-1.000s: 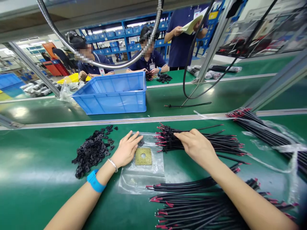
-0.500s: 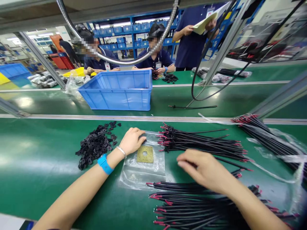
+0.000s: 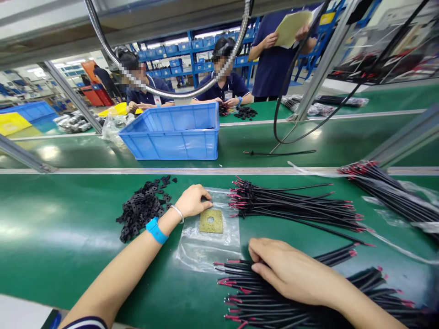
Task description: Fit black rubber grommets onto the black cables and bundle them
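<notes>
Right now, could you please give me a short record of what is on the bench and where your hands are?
Left hand: fingers curled, resting on the clear bag, beside the square plate
Right hand: laid flat on the near wire bundle
Far wire bundle: untouched
Black parts pile: left of left hand
Blue crate: on the far green belt

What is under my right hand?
A pile of black wires with red ends, lying on the green table. The right hand rests on the pile's left part. Whether the fingers pinch a wire underneath is hidden.
</notes>
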{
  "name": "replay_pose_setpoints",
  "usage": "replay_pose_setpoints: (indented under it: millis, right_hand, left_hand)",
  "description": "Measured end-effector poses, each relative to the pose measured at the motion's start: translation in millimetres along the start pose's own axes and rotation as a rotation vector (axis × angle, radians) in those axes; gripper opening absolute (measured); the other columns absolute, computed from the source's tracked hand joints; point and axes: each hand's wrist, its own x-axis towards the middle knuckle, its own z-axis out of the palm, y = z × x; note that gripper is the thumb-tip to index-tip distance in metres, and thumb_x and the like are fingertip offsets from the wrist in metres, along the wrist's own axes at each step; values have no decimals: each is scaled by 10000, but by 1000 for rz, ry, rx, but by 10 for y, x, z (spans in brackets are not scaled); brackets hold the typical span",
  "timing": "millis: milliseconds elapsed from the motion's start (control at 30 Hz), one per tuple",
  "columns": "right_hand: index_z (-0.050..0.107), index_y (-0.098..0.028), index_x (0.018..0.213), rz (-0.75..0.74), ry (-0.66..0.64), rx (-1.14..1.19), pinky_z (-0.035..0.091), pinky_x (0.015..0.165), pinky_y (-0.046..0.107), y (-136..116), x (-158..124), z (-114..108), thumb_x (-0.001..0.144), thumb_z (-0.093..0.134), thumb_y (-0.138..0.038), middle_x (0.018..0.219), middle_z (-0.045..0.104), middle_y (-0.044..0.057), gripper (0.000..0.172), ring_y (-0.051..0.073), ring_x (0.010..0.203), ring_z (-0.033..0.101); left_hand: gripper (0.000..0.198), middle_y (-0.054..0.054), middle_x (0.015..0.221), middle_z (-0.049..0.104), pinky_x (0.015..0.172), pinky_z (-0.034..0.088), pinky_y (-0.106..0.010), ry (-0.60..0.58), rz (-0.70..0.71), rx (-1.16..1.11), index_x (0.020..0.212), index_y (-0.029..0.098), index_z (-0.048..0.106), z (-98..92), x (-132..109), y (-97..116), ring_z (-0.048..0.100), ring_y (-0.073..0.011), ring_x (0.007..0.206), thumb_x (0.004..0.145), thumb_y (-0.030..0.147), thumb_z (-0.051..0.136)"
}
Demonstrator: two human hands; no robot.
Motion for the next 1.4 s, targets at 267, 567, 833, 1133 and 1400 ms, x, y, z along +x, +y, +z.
replay_pose_setpoints:
  millis: [267,567,833,1133,1400]
  right_hand:
    - [390,-237,836,-72,249,88,344,591,257,-6,-28,-125,938,418,-244,732,490,-35,107,130,621,432]
    - [418,-228,818,-87,360,105,327,566,254,66,49,-68,928,440,-241,708,481,-35,113,120,590,412]
    - [451,-223,846,-88,362,75,352,588,257,111,85,-17,924,440,-237,759,527,-16,80,127,621,450]
    - [476,-219,855,-110,393,67,375,569,251,115,109,23,917,451,-218,760,543,-8,67,125,605,474]
    - [531,-207,909,-161,489,37,407,592,252,82,144,93,918,453,-198,794,578,10,79,130,643,525]
  left_hand:
    - [130,-26,798,666,679,507,-286,94,-75,-273,947,176,602,-59,-186,100,643,-157,712,864,237,523]
    - [360,-28,823,662,604,474,-234,3,-220,-830,1037,159,710,78,-727,310,565,-98,623,682,207,745]
    - [154,-48,806,738,673,524,-288,126,-170,-647,935,179,661,201,-783,276,684,-167,725,866,306,609]
    - [160,-89,1026,694,806,469,-394,142,276,176,857,204,716,244,-761,417,594,-242,942,878,241,562]
    - [114,-86,1000,706,815,474,-395,134,5,-349,785,193,566,240,-776,541,628,-219,903,886,222,524]
